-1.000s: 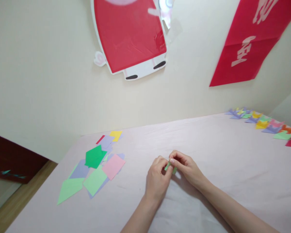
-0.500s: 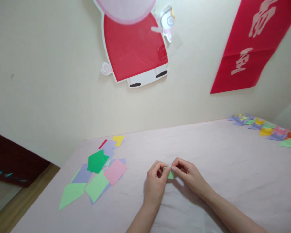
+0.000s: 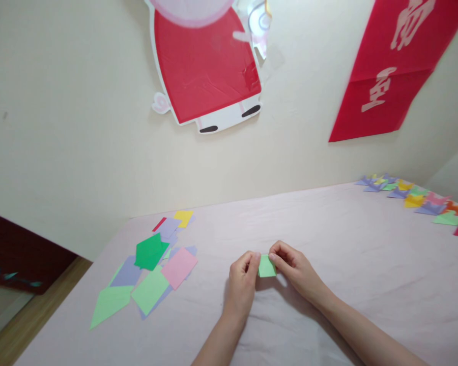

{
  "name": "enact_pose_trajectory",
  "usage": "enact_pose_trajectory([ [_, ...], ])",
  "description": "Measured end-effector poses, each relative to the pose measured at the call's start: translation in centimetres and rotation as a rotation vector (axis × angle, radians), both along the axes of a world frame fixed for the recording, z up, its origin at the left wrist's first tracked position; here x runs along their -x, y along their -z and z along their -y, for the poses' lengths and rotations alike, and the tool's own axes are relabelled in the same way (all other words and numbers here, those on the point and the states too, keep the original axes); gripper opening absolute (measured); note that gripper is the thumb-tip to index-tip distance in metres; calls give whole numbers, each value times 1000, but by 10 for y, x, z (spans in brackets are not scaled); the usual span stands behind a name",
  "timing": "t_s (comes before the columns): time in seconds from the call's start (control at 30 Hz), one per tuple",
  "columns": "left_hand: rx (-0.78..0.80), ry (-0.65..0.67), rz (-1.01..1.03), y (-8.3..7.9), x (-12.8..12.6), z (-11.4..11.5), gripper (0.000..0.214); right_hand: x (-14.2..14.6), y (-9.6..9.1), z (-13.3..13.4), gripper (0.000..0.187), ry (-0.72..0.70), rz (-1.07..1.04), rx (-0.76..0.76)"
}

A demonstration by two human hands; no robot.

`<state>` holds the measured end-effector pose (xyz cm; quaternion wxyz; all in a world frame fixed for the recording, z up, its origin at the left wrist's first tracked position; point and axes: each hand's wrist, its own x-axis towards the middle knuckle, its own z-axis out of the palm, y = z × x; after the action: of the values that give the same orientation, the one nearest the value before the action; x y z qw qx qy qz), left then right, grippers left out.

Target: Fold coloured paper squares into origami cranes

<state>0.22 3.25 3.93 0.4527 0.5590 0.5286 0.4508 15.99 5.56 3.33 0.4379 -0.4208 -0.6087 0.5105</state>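
A small light-green piece of folded paper (image 3: 267,266) is held between my two hands, above the pale cloth surface. My left hand (image 3: 242,282) pinches its left edge between thumb and fingers. On the other side, my right hand (image 3: 295,267) grips the upper right corner, thumb against the near face. The paper's front face shows between the thumbs; the fingers behind it are partly hidden.
Loose coloured paper sheets lie to the left, among them a dark green one (image 3: 150,252), a pink one (image 3: 179,268) and a yellow one (image 3: 183,218). Several small folded paper figures (image 3: 429,203) line the far right edge. A wall with a red banner (image 3: 377,76) rises behind.
My thumbs have moved apart, and more of the light-green paper's face shows between them. The view has shifted slightly.
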Motion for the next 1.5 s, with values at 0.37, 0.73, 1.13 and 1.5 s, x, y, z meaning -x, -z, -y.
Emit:
enact_pose_trajectory([
  [0.37, 26, -95, 82, 6, -5, 1, 29, 5, 1, 2, 39, -81, -25, 71],
  [0.73, 45, -45, 76, 2, 3, -3, 27, 3, -7, 5, 36, -170, 99, 30],
  [1.13, 13, -172, -58, -4, 9, -5, 27, 0, -10, 5, 24, -254, 246, 25],
  [1.5, -128, 44, -462, -5, 12, 3, 18, -11, -7, 1, 20, -267, 368, -433],
])
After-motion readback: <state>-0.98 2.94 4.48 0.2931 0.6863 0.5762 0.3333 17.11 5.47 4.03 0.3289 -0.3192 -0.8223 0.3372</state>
